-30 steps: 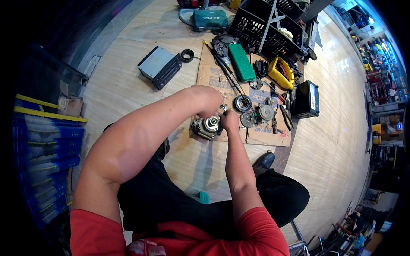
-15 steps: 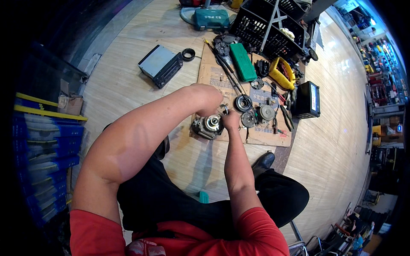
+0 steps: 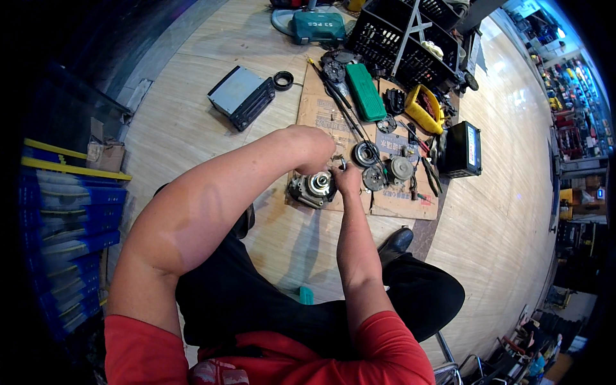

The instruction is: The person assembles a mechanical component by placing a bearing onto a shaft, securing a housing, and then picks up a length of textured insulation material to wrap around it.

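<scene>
My left hand (image 3: 312, 146) reaches across from the left, its fingers curled and bent down past the far side of a compressor-like metal part (image 3: 319, 185). Its fingertips are hidden, so what it grips does not show. Just right of that part, my right hand (image 3: 348, 181) is closed in a pinch on a small shiny curved metal piece (image 3: 342, 165). The compressor-like part lies on a cardboard sheet (image 3: 391, 206), its round silver hub and shaft facing up. Close to my right hand are a black-ringed pulley (image 3: 366, 154) and a round metal plate (image 3: 373, 179).
Another round metal unit (image 3: 402, 169), pliers (image 3: 431, 174), a green case (image 3: 365, 93) and a cut yellow container (image 3: 424, 110) lie around the cardboard. A black battery (image 3: 462, 149) stands right, a car stereo (image 3: 241, 98) left, a black crate (image 3: 401, 42) at the back.
My right hand has shifted very slightly, and the small metal piece in it has turned and moved a little to the right. My left hand stays nearly still.
</scene>
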`<state>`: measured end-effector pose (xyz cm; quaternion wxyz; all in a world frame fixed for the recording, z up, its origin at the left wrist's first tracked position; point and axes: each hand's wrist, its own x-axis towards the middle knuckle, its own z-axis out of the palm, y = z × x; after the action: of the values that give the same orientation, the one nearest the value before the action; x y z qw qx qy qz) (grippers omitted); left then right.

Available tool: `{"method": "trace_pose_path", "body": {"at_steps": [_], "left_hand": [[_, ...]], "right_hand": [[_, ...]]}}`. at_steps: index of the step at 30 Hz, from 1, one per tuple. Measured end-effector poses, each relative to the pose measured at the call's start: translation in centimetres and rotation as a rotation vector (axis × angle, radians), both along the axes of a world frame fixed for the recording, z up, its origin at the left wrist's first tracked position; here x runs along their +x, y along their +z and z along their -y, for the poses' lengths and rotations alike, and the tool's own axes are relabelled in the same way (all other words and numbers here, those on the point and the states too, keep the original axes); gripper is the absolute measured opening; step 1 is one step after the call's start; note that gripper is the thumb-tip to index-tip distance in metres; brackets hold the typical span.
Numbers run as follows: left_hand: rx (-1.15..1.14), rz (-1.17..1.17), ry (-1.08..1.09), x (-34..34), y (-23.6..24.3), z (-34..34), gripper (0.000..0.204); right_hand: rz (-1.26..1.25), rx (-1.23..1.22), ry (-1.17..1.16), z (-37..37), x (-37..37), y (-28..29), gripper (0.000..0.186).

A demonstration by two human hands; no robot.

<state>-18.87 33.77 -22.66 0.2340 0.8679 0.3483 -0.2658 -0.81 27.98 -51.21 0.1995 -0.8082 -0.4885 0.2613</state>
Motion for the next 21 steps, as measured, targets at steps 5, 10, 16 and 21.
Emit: {"method": "trace_pose_path", "body": {"at_steps": [5, 10, 16, 21], "left_hand": [[-0.003, 0.006, -0.012, 0.2, -0.1, 0.0, 0.038], [-0.007, -0.004, -0.026, 0.5, -0.2, -0.1, 0.037], [-0.001, -0.013, -0.03, 0.4, -0.7, 0.0, 0.036], [-0.006, -0.001, -0.03, 0.7, -0.4, 0.0, 0.035]], "right_hand": [[0.129, -0.07, 0.03, 0.0, 0.5, -0.6, 0.041], [0.071, 0.029, 0.077, -0.2, 0.7, -1.4, 0.046], [0.102, -0.102, 0.005, 0.0, 0.1, 0.0, 0.045], [0.121, -0.026, 0.091, -0.2, 0.3, -0.5, 0.039]]}}
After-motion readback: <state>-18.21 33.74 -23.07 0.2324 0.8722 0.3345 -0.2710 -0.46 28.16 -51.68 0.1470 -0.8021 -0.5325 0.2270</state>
